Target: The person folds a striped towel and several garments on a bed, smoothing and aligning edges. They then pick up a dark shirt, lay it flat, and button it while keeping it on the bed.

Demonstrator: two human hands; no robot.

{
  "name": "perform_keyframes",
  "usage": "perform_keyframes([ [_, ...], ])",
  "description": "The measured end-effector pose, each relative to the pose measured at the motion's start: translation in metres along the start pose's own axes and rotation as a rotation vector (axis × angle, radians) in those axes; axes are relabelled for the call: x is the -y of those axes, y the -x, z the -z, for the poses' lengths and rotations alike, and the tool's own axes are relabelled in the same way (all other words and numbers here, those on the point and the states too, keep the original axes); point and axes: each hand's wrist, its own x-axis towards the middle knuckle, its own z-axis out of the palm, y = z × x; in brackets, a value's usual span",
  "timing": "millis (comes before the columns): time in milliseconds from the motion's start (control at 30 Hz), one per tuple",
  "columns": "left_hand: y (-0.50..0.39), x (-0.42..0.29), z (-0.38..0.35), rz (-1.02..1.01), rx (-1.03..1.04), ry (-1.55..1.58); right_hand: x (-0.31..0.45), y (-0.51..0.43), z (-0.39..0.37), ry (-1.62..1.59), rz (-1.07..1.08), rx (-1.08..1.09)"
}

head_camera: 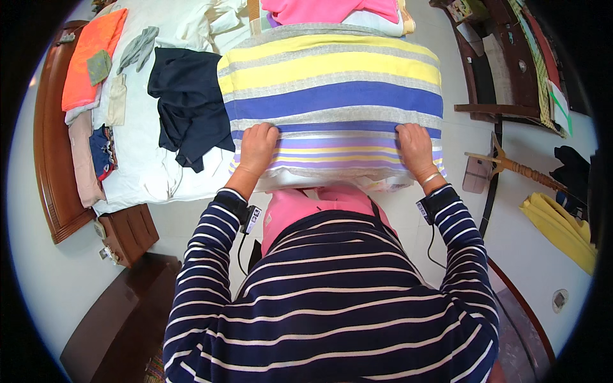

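A striped cloth (335,95) in yellow, grey, blue and lilac lies spread over the near end of the bed, its lower edge close to my waist. My left hand (259,146) has its curled fingers on the cloth's left part, by a narrow blue stripe. At about the same height, my right hand (415,147) grips the cloth near its right edge. Both thumbs are mostly hidden. A crumpled dark navy garment (189,95) touches the cloth's left side.
On the white bed sheet (139,143) lie an orange folded cloth (88,62), grey gloves or socks (138,48) and a pink garment (330,9). A wooden headboard (60,143) borders the left. Wooden furniture (507,62) and a yellow cloth (558,230) are at right.
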Motion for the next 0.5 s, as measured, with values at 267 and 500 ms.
perform_keyframes([
  [267,-0.016,-0.022,-0.016,-0.019,0.096,0.025,0.003,-0.010,-0.015,0.039,0.043,0.041],
  [500,0.038,0.012,-0.011,0.107,0.130,-0.089,-0.015,0.013,-0.012,0.127,-0.129,-0.023],
])
